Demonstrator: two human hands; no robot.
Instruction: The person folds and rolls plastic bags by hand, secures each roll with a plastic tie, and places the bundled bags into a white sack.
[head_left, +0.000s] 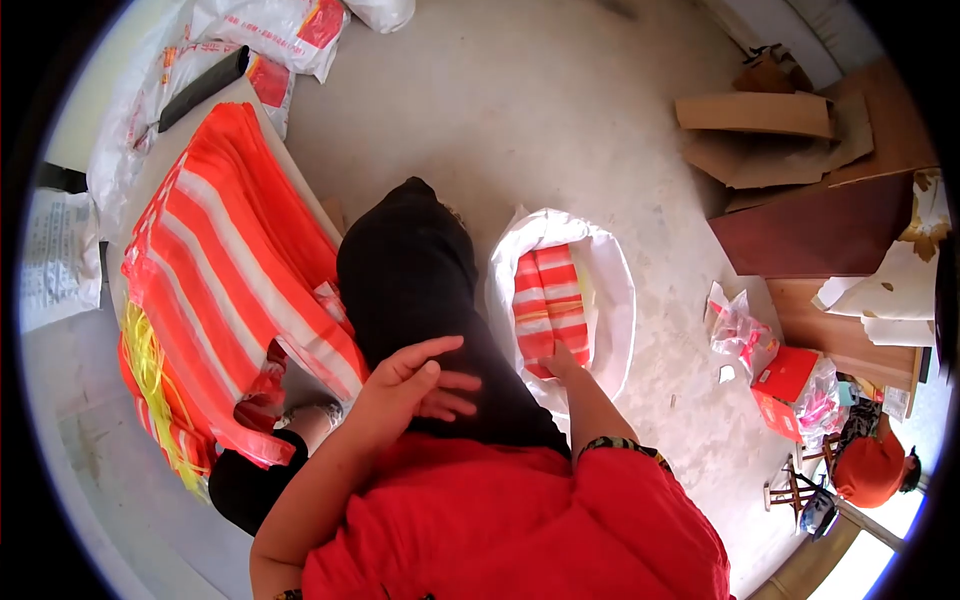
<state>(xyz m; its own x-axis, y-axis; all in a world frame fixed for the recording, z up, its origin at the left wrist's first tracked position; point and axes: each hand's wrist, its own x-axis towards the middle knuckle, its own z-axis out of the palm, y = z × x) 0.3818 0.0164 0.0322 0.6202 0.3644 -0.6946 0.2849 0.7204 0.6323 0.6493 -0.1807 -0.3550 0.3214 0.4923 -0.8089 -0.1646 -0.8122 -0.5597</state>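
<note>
My left hand (425,385) is held above my black-trousered leg, fingers spread and nothing in them. My right hand (562,361) reaches into a white sack (617,290) and grips the near end of a folded bundle of red-and-white striped plastic bags (550,300). Some of its fingertips are hidden. To my left, a thick stack of the same striped plastic bags (230,270) lies draped over a surface, with a handle cut-out at its near end. Yellow strings (150,385) hang along that stack's outer side.
Printed white sacks (275,30) and a dark roll (203,88) are at the upper left. Cardboard (755,115) lies on brown furniture (790,235) at right. A red box (788,385) is below it. A person in orange (868,468) sits at far right.
</note>
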